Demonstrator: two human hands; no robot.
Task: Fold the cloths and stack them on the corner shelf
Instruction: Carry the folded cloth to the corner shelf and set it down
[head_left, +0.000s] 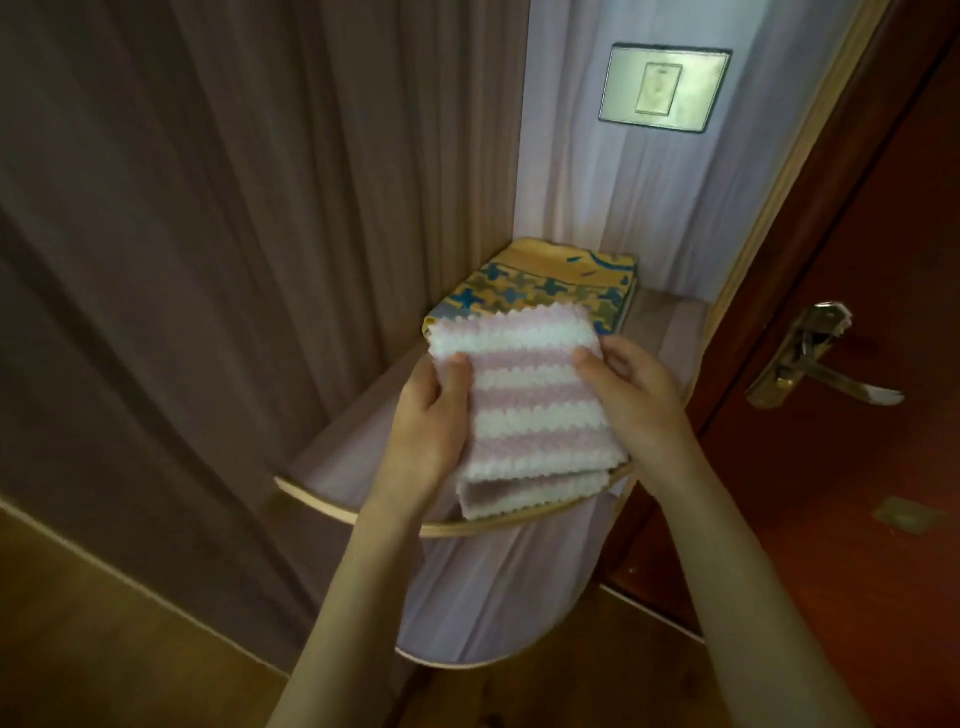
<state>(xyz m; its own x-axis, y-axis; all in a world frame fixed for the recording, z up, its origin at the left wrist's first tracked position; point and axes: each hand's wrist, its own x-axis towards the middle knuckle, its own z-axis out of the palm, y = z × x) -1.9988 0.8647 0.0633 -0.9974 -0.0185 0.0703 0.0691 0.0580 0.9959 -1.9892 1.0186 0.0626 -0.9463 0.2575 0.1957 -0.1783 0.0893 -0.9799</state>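
A corner of a room with pale panelled walls holds a quarter-round corner shelf (322, 499) edged in light wood, with a second, lower shelf (467, 660) beneath it, a framed picture (665, 89) on the wall above and a dark red door (857, 467) with a brass handle (826, 358) to the right. At the back of the upper shelf, tucked into the corner, lies a folded yellow cloth (545, 283) patterned with blue and green shapes. In front of it, overlapping its near edge, a folded pink-and-white striped cloth (524, 410) with a nubbly, scalloped weave is held by both hands; its doubled near end hangs just over the curved front rim of the shelf. The left hand (431, 415) grips the cloth's left side, thumb curled on top and fingers underneath. The right hand (634, 384) pinches the far right corner, thumb on top and fingers bent behind the edge. Bare shelf shows to the left of the cloths and along the right wall, and the door frame stands close to the shelf's right end.
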